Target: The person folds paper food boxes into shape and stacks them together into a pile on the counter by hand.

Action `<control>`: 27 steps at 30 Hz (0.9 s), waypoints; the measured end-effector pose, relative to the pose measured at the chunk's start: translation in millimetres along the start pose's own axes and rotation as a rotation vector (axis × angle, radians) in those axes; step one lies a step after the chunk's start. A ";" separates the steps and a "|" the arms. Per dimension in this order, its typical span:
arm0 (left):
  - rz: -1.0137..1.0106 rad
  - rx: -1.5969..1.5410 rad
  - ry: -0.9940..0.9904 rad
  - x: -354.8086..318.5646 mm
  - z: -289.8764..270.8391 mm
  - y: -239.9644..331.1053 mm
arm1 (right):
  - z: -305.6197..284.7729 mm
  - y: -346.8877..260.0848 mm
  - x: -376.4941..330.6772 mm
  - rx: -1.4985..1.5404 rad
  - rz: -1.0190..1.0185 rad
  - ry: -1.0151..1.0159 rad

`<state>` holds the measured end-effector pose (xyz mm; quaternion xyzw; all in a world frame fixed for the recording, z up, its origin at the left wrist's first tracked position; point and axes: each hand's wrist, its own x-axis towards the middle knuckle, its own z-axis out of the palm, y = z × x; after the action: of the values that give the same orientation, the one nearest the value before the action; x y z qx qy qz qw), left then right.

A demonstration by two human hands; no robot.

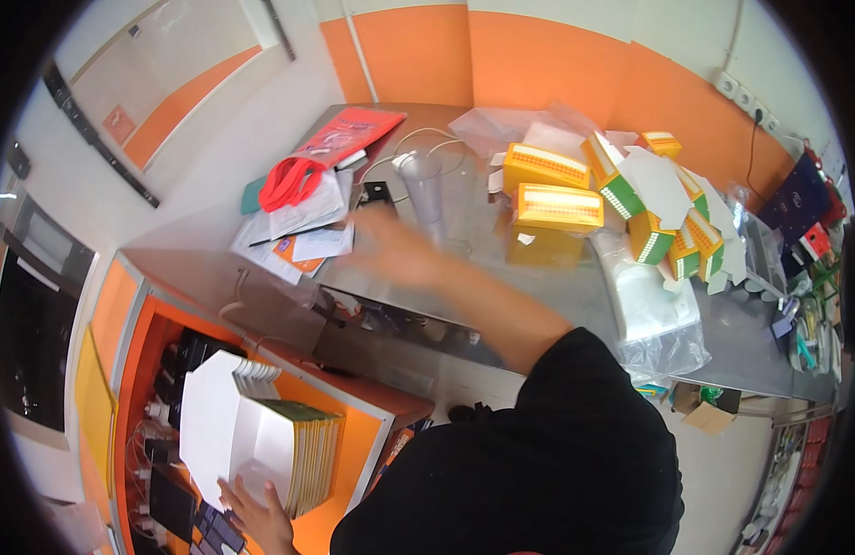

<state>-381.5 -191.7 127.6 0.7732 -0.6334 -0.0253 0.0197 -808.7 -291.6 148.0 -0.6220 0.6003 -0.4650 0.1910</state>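
Note:
At the lower left, my left hand (261,520) lies with its fingers spread against the near edge of a stack of flat folded cartons (312,462). The cartons have white flaps and yellow-green sides, and they stand on an orange counter. My right arm reaches across to the left over the grey metal table (501,287). Motion blurs my right hand (386,248), so its fingers cannot be made out. Nearest to it are a clear plastic cup (423,185) and a pile of papers (303,222). A red strap (293,182) lies on the pile.
Several yellow-green boxes (559,205) crowd the table's right half. Clear plastic bags (636,296) lie at its front edge. A red packet (349,134) lies at the back left. Power sockets (742,95) line the right wall. An open cardboard box (708,407) sits below the table.

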 end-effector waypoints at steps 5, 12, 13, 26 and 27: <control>-0.040 0.007 0.017 -0.2 4.0 1.2 | -182.8 114.8 -27.6 -0.760 0.297 0.653; 0.285 -0.270 0.268 20.4 3.7 -50.4 | -366.7 243.6 -84.5 -1.067 0.895 0.308; 0.362 -0.125 0.259 18.4 -11.4 -54.1 | -371.3 247.6 -82.6 -0.952 0.877 0.589; 0.523 0.043 0.450 -13.6 10.0 -29.8 | -23.1 -125.7 26.3 -0.112 -0.903 -0.497; 0.481 0.010 0.482 -15.2 18.3 -21.6 | 13.3 -129.1 32.6 -0.004 -0.991 -0.638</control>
<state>-364.5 -172.5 108.2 0.5855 -0.7748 0.1667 0.1705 -729.5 -299.4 255.5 -0.9379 0.1518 -0.2874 0.1211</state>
